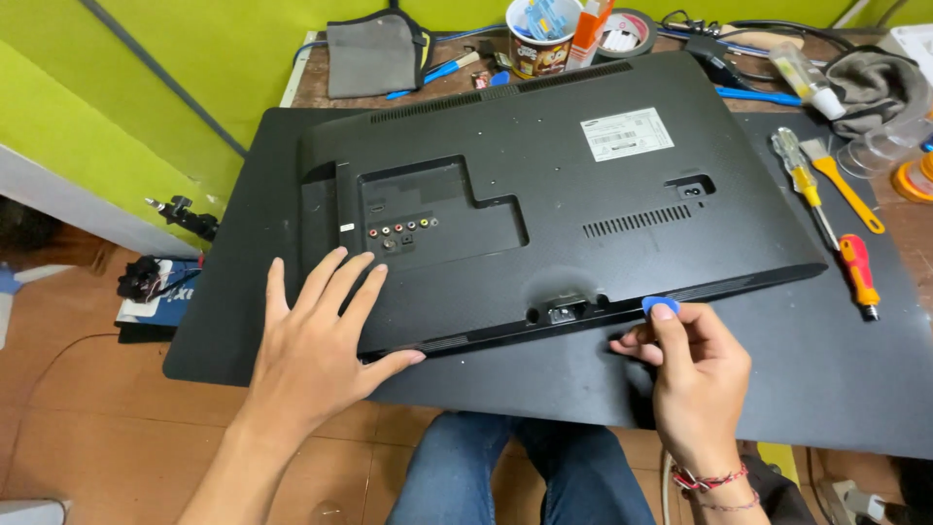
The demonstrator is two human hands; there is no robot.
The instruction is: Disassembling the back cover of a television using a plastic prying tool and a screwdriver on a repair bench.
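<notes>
Black flat-panel TV [544,185] lies face down on a dark mat [826,369] on the desk [909,233], back cover up. Left hand [316,340] rests flat on the near-left corner of the cover, fingers [335,277] spread wide, thumb along the bottom edge, gripping nothing. Right hand [695,365] sits at the near edge, right of the stand mount [564,309]; fingers pinched narrow on a small blue pick [661,307], tip at the seam between cover and front frame. Can't tell whether the pick is actually inside the seam.

Right of the TV on the mat: yellow-handled screwdriver [802,175], orange brush [844,185], red-handled screwdriver [857,272], well apart from both hands. Behind the TV: paper cup [539,44] stuffed with tools, tape roll [627,31], grey pouch [374,53].
</notes>
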